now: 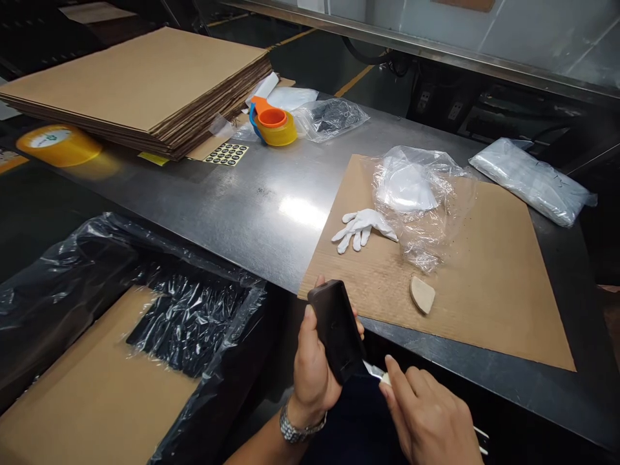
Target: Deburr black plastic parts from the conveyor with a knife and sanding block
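1. As the head view looks down past the table's near edge, the left hand has fingers and thumb wrapped around a black case, its hollow side showing, tilted in the air.
2. The right hand grasps a knife with a pale handle, the blade pointing at the case's lower end; whether it touches, I can't tell.
3. A metal watch circles the left wrist.
4. Just beyond the hands, a cardboard sheet lies on the metal table, bearing a white glove, a crumpled clear bag and a pale, wedge-like block.
5. Over by the sheet's far right corner rests a plastic-wrapped packet.
6. Across to the left I see a cardboard stack, a tape roll, a sticker sheet and an orange tape dispenser.
7. Down at lower left, black plastic lining surrounds brown cardboard and a shiny wrapped bundle.
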Demonstrator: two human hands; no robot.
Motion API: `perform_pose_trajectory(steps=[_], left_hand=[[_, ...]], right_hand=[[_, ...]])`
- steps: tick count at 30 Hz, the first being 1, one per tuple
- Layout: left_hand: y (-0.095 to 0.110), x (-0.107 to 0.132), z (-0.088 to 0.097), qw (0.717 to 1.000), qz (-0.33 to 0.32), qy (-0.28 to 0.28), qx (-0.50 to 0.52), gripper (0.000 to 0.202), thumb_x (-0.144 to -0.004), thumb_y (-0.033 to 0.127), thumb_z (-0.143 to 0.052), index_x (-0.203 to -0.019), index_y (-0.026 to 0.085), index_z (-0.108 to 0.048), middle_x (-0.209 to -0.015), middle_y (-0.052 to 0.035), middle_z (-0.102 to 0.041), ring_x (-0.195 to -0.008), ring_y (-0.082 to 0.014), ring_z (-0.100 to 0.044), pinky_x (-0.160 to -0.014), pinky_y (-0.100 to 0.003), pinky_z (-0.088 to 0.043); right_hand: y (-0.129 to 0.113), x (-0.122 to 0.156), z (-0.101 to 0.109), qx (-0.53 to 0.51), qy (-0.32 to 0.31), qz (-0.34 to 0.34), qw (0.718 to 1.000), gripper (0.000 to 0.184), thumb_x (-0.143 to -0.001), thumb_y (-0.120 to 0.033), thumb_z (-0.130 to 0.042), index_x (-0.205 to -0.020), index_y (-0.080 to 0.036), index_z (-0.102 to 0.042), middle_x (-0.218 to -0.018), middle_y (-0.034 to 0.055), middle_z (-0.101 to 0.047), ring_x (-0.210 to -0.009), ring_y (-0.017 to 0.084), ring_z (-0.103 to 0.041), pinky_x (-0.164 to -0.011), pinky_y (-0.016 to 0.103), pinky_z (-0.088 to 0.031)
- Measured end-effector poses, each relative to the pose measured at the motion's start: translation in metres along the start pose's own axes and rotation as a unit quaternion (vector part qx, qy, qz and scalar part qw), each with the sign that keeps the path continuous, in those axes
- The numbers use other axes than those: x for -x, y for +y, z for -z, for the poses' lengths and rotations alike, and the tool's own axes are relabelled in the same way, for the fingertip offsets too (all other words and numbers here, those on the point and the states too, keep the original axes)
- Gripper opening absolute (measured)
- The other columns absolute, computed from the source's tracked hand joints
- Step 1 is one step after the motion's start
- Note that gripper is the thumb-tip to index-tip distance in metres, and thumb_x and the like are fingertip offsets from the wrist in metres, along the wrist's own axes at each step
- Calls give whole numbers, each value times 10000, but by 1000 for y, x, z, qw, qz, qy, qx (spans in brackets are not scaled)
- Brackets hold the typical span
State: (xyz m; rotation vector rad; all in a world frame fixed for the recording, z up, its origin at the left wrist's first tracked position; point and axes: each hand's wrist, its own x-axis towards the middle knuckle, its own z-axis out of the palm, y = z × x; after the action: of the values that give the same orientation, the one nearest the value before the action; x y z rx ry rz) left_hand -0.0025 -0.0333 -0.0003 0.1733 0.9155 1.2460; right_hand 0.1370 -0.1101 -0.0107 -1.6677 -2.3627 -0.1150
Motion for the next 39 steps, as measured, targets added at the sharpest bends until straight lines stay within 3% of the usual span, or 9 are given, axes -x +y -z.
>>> perform_pose_trajectory(steps=[5, 8, 12, 18, 28, 36, 39], left_hand=[[2, -3, 0, 999, 34, 21, -17, 529, -873, 454, -404, -1375, 322, -298, -735, -21, -627, -587, -146, -600, -554, -266, -504], [3, -4, 1, 998, 50, 22, -28, 514, -875, 456, -401, -1365, 328, -317, -732, -20, -618, -583, -140, -592, -545, -259, -500], [3, -6, 1, 996, 66, 27, -53, 507, -872, 469, -400, -1355, 326, -341, -740, -27, -616, -587, -137, -583, -546, -260, -497], [2, -6, 3, 996, 75, 9, -55, 509, -870, 473, -406, -1356, 340, -333, -746, -24, -611, -587, -135, -581, -551, -260, -495], [-2, -4, 3, 994, 74, 8, -86, 533, -873, 469, -403, -1372, 303, -320, -738, -31, -623, -598, -146, -602, -566, -273, -506], [-5, -4, -1, 989, 23, 5, -144, 575, -866, 485, -414, -1384, 256, -312, -713, -30, -633, -601, -160, -607, -579, -287, -507], [-7, -4, 0, 988, 14, 4, -156, 581, -866, 499, -401, -1383, 250, -314, -727, -35, -636, -614, -158, -605, -592, -286, -506]], right_hand=[[3, -5, 3, -37, 27, 9, 999, 329, -955, -229, -321, -1044, -85, -603, -552, -5, -533, -455, 106, -482, -477, 255, -305], [5, -7, 6, -105, 13, -16, 994, 324, -958, -221, -307, -862, -127, -602, -527, -18, -529, -422, 87, -476, -453, 236, -292], [6, -6, 6, -116, -20, -43, 992, 372, -955, -244, -311, -618, -194, -462, -445, -55, -446, -343, 72, -396, -405, 236, -226], [5, -4, 1, -103, -58, -39, 992, 371, -965, -265, -276, -629, -206, -423, -436, -61, -462, -331, 77, -423, -400, 240, -205], [8, -7, 4, -55, -62, -8, 997, 368, -977, -264, -238, -661, -215, -421, -428, -67, -470, -305, 88, -437, -381, 249, -179], [7, -3, 1, -37, -66, -10, 997, 394, -980, -257, -204, -652, -217, -418, -407, -64, -455, -277, 100, -439, -379, 263, -138], [7, -1, -2, -64, -105, -39, 992, 391, -975, -284, -222, -660, -207, -441, -401, -52, -470, -282, 94, -442, -385, 259, -121]])
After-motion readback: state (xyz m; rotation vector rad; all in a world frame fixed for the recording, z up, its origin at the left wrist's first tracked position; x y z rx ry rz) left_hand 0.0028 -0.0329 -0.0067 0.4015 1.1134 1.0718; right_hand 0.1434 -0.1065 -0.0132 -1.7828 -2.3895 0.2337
